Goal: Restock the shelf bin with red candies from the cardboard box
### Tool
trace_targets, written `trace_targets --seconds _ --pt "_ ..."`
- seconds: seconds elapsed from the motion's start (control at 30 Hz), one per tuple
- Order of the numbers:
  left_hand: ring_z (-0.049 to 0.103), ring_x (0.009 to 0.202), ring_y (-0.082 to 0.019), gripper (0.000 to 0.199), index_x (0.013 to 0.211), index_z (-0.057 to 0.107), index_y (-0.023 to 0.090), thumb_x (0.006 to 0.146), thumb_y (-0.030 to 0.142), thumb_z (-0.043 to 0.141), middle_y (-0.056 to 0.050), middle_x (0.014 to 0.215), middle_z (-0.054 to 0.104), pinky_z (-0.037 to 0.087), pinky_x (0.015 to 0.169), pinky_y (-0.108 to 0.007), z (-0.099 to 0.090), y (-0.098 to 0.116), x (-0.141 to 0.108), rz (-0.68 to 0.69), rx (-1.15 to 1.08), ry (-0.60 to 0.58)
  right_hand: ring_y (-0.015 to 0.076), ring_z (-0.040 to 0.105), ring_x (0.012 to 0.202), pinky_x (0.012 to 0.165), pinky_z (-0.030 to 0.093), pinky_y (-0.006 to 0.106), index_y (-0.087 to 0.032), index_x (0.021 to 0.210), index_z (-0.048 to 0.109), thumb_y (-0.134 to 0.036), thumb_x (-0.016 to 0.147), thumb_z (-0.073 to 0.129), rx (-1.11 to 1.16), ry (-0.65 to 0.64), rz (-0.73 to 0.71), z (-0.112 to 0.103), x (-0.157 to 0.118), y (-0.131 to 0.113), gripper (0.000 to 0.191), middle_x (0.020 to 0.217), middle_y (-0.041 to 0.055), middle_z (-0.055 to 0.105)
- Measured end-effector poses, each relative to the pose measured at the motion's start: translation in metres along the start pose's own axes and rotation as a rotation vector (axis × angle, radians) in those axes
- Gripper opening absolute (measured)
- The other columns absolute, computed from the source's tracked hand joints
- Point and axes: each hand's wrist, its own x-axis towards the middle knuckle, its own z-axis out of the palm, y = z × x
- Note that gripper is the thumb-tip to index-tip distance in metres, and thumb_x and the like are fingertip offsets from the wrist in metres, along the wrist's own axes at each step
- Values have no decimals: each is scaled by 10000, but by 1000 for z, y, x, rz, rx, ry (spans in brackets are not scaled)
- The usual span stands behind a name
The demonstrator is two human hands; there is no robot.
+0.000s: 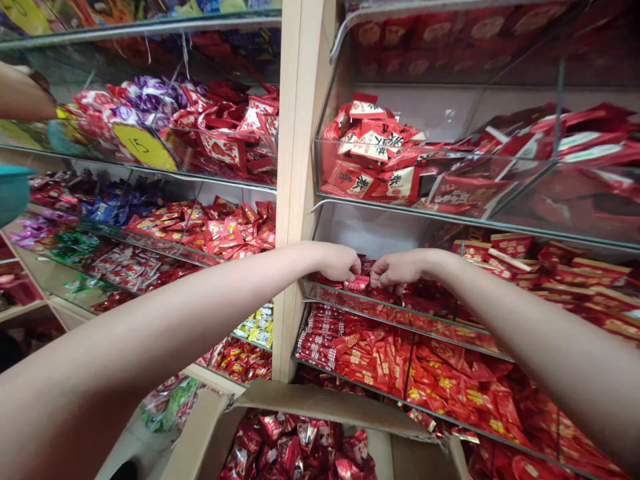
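Note:
Both my arms reach into a glass-fronted shelf compartment on the right-hand rack. My left hand (343, 262) has its fingers closed on a small red packet (357, 283) near the glass front edge. Just to its right, my right hand (395, 269) has thumb and fingers pinched together over the dark red packets in the same compartment; anything between those fingertips is too small to make out. The two hands are a short gap apart. Below them, an open cardboard box (320, 404) holds many shiny red wrapped sweets (300, 443).
A wooden upright (295, 133) divides the two racks. Glass shelf edges run above and below my hands. Red packets (370, 353) fill the shelf beneath. At the far left are another person's arm (25, 93) and a teal object (13, 193). A yellow price tag (144, 145) reads 15.

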Motion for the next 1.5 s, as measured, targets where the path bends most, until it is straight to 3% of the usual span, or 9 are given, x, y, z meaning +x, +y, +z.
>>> trace_targets --seconds 0.27,0.5,0.73,0.9,1.0,1.3,1.5 --pt "544 658 -144 312 964 585 186 702 186 415 -47 897 651 382 555 -228 2 0 -1 -50 21 -22 68 401 489 499 400 215 -155 722 495 -56 624 401 -108 26 -9 1 6 5 168 592 -41 437" --pt "536 650 -152 306 988 565 173 724 244 427 -60 923 639 368 522 -233 0 2 1 -74 18 -86 66 408 445 441 375 201 -148 762 538 -18 602 353 -250 -8 -27 3 9 0 277 576 -39 425" --pt "547 673 -170 293 960 584 151 722 192 417 -92 946 633 374 545 -248 -2 3 6 -118 59 -127 83 486 483 457 406 198 -146 832 582 -74 641 428 -288 159 36 2 10 -5 255 644 2 555" --pt "539 640 -155 276 929 596 183 736 240 406 -60 889 647 370 548 -244 3 -1 3 -107 61 -93 118 559 596 491 386 188 -171 831 610 -236 603 582 -386 341 -39 0 16 -8 239 711 19 639" --pt "533 627 -144 256 884 607 186 745 248 402 -49 827 650 368 566 -236 6 -5 1 -75 69 -42 134 568 612 470 368 195 -188 829 620 -345 549 625 -469 374 -122 1 22 -10 321 736 17 653" --pt "531 653 -145 195 816 593 191 722 208 423 -40 796 635 377 603 -230 12 -11 0 18 86 57 162 595 613 456 381 212 -130 869 621 -233 611 557 -579 353 -28 6 28 -16 285 778 84 667" --pt "530 637 -141 185 821 566 195 754 228 396 -37 773 627 379 598 -231 15 -11 0 -8 106 54 203 599 770 559 421 231 -128 977 588 -251 605 559 -650 401 -139 11 27 -17 393 924 112 646"
